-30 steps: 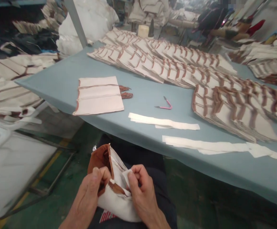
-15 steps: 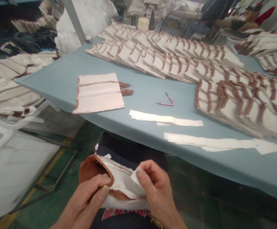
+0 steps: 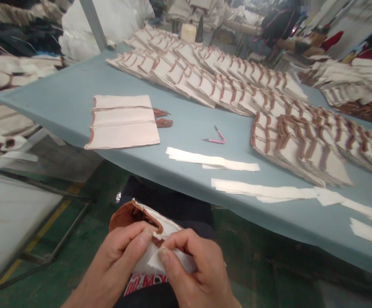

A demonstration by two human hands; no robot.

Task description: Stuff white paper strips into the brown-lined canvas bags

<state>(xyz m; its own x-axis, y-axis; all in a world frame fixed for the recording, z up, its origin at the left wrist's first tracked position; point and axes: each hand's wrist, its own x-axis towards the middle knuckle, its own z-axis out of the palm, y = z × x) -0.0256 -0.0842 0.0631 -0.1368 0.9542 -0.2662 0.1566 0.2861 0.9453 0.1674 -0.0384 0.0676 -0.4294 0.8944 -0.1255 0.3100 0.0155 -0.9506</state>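
Observation:
Over my lap I hold a cream fabric piece with a brown trim (image 3: 131, 216). My left hand (image 3: 122, 252) pinches its brown edge between thumb and fingers. My right hand (image 3: 192, 265) is closed on a small white paper slip (image 3: 155, 259) at the fabric's edge. Both hands touch each other below the table's front edge.
A blue-grey table (image 3: 70, 98) carries a flat stack of cream pieces (image 3: 122, 122), pink thread snips (image 3: 214, 139), white paper strips (image 3: 211, 160) and long overlapping rows of cream-and-brown pieces (image 3: 237, 85). More fabric piles lie at left and far right. A metal frame stands at lower left.
My hands have drawn closer together. The right thumb and finger now pinch the white slip against the fabric, which is more bunched under my left hand. The view shifted slightly.

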